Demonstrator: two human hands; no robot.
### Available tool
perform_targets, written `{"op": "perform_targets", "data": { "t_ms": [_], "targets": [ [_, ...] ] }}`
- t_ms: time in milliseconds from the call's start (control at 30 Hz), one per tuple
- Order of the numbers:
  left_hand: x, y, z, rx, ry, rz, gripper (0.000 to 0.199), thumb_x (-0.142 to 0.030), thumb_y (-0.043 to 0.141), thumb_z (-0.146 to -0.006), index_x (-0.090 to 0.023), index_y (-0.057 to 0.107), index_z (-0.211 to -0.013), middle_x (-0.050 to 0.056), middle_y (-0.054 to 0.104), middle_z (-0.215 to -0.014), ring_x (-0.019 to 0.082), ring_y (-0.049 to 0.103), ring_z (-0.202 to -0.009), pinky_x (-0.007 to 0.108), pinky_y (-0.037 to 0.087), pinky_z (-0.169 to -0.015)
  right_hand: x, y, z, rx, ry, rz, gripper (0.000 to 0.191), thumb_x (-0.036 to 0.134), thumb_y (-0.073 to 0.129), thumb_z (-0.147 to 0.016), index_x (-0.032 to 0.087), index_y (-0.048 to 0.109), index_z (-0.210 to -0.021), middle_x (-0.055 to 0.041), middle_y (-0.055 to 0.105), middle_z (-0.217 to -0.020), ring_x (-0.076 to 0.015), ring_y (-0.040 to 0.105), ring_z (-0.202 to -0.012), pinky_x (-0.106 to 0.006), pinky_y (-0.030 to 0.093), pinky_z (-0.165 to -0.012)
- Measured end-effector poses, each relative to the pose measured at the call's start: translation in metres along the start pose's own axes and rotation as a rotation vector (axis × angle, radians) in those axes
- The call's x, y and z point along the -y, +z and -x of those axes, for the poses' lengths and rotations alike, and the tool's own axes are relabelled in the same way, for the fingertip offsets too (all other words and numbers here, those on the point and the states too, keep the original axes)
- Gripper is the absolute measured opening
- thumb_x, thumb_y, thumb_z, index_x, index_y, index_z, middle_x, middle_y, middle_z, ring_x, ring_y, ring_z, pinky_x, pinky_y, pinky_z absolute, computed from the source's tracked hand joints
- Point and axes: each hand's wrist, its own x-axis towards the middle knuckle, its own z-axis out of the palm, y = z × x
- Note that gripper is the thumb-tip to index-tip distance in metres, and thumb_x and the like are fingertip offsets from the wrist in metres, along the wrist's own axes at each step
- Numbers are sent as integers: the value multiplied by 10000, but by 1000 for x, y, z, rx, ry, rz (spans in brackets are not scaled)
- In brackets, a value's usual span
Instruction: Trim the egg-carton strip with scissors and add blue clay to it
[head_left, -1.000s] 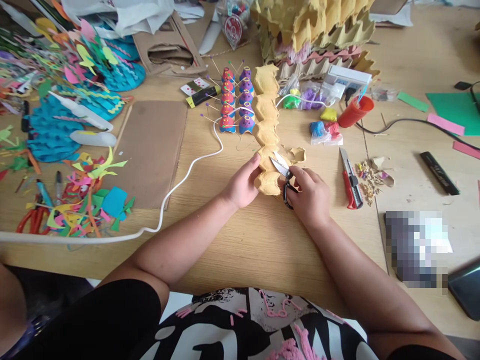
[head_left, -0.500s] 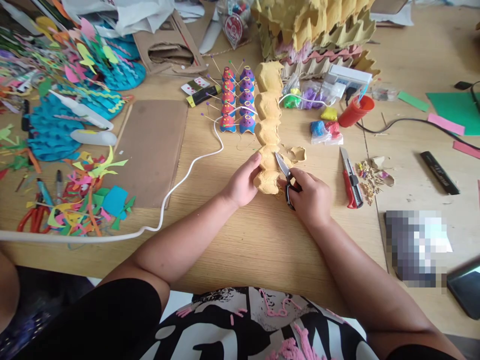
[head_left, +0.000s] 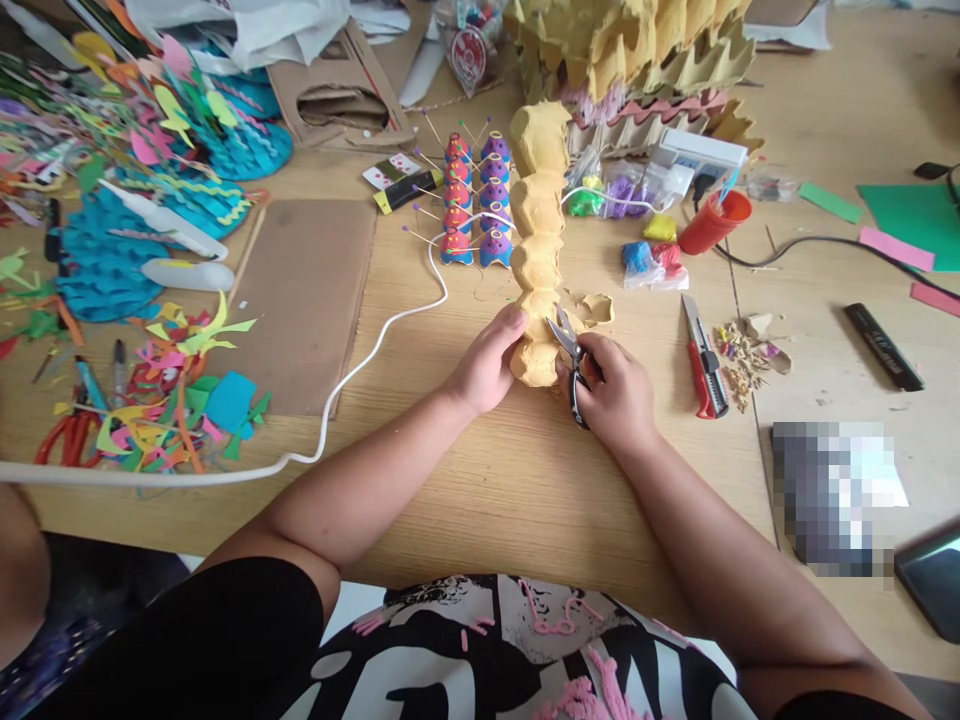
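Pinching the long bumpy strip of yellow egg-carton pulp (head_left: pixel 536 210) near its closer end, my left hand (head_left: pixel 487 365) sets a thumb on its left side, the other fingers mostly hidden; this grip seems to brace it against the tool. My right hand (head_left: pixel 619 395) has its fingers curled around the black-handled scissors (head_left: pixel 574 355), the parted blades angled at the strip's right side, probably to reach the valley between two cups. The strip is over the worktop (head_left: pixel 450 490), midway between its side edges, pointing toward the far edge. A red utility knife (head_left: pixel 703 360) lies farther right, beside pale scraps (head_left: pixel 750 360), apparently parked away from my wrists.
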Motion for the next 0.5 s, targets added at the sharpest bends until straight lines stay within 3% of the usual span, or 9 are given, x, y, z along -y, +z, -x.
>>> {"op": "perform_targets", "data": {
  "t_ms": [300, 500],
  "targets": [
    [1, 1, 2, 34, -9, -14, 462, -483, 700, -1016, -253, 702, -1417, 61, 764, -1469, 331, 644, -1490, 448, 534, -1227, 3, -4, 1, -53, -68, 200, 351, 518, 596, -1038, 226, 783, -1093, -37, 672, -731, -193, 567, -643, -312, 351, -609],
    [1, 2, 1, 11, -44, -31, 512, -540, 724, -987, -269, 692, -1420, 73, 812, -1366, 315, 722, -1384, 426, 582, -1144, 5, -6, 1, -23, -11, 181, 390, 565, 589, -1038, 228, 784, -1028, -39, 672, -712, -185, 538, -611, -314, 321, -595]
  ]
}}
